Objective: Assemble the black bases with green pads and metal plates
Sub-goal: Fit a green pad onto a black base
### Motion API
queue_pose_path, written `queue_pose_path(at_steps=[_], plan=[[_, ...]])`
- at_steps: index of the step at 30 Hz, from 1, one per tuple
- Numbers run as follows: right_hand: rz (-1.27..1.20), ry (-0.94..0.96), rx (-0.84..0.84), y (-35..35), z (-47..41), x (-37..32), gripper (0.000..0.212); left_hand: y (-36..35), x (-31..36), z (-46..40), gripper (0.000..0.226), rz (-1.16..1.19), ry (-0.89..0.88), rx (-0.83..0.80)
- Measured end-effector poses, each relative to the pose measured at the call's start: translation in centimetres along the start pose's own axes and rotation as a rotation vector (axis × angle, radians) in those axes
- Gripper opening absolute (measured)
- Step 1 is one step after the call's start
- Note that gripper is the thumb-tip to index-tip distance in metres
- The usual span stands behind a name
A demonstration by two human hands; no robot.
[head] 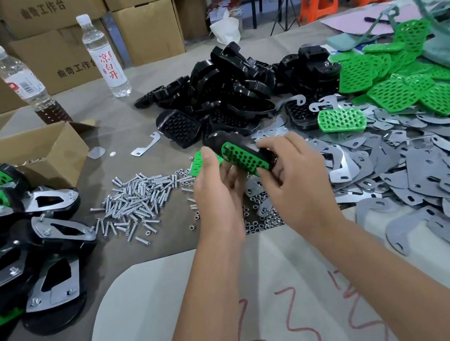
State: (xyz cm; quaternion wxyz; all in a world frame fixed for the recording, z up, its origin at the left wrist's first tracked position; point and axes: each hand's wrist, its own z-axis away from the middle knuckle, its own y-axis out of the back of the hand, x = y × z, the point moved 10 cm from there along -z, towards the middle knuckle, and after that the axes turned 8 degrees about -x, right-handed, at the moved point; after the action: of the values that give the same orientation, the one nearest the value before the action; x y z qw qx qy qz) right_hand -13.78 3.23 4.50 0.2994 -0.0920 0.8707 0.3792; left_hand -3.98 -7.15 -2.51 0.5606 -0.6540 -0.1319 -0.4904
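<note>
Both hands hold one black base [219, 139] with a green perforated pad [245, 158] set in it, lifted above the table at centre. My left hand [216, 189] grips its near left side, thumb up along the edge. My right hand [294, 171] grips its right end with curled fingers. A second green pad [197, 164] shows behind my left thumb. Loose black bases [224, 96] are heaped behind, green pads [398, 83] lie at the right, and grey metal plates [424, 168] spread across the right side.
A pile of screws [133, 196] and small nuts [264, 220] lies left of and under my hands. Finished assemblies [23, 246] are stacked at the left by an open cardboard box [38, 152]. Two bottles [105, 56] and cartons stand behind.
</note>
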Motion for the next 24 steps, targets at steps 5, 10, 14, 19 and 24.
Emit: queue_pose_path(at_steps=[5,10,14,19,24], plan=[[0.076,0.136,-0.194,-1.5,0.2,-2.4,0.035,-1.8,-0.7,0.7,0.032,0.026,0.063,-0.148],[-0.049,0.238,-0.339,-1.3,0.2,-2.4,0.018,0.0,-1.4,0.4,0.018,0.085,0.113,-0.008],[0.020,0.102,-0.101,2.6,-0.8,0.5,0.007,-0.2,-1.9,0.1,0.023,0.149,0.112,-0.018],[0.480,-0.400,-0.201,4.3,-1.9,8.6,0.042,-0.1,-2.4,0.1,0.021,0.148,0.147,-0.035],[0.495,-0.337,-0.363,2.2,-2.4,8.8,0.047,0.0,-2.3,0.0,0.016,0.139,0.151,-0.036]])
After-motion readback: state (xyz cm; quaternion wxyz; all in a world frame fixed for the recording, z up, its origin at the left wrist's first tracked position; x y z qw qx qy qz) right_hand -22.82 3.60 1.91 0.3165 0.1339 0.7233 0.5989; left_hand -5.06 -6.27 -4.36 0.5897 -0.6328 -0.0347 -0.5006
